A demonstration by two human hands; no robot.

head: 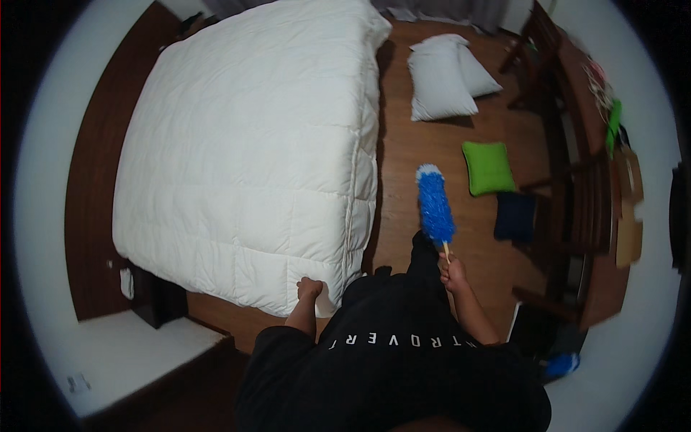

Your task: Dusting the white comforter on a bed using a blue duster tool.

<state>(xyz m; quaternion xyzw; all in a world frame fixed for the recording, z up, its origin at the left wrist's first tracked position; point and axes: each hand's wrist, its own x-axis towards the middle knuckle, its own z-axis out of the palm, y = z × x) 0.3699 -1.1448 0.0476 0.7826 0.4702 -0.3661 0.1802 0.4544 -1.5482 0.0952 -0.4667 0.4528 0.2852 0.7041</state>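
Observation:
My right hand (452, 271) grips the wooden handle (446, 251) of a feather-style duster. Its fluffy blue head with a white tip (435, 208) points away from me, above the wooden floor. My left hand (309, 290), fingers curled, is at the near right corner of a bed covered with a white quilted comforter (243, 151). Whether those fingers pinch the fabric or only rest on it is not clear. The comforter lies spread over the bed and hangs down its right side.
White pillows (442, 81) lie on the floor (402, 140) right of the bed. Nearer are a green cushion (488, 168) and a dark blue cushion (514, 217). Wooden chairs (591, 205) stand along a long desk (602, 294) at right. A white-topped ledge (146, 353) is at lower left.

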